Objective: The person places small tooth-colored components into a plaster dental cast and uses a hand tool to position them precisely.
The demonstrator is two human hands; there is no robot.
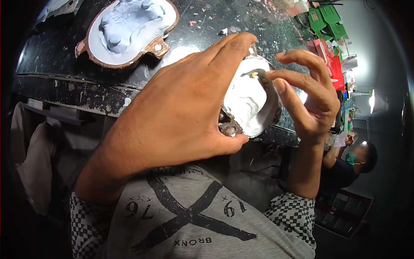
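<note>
While left grip [189, 99] holds white mould [248, 97] | speckled black bench [211, 17] | lamp [372, 102] lit

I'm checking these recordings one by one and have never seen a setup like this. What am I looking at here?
There is no machine: these are a person's own bare hands. The single picture comes from a wide fisheye camera on that person's head, looking down, so straight edges bend near the rim.

The left hand grips a white mould in a dark, rough casing, with small yellowish pieces inside. The right hand has its thumb and index finger close together beside it; whether they pinch anything is unclear.

On the dark, speckled bench lies a second mould, pale blue-grey with a brown rim. To the right are green boxes and a co-worker.
</note>
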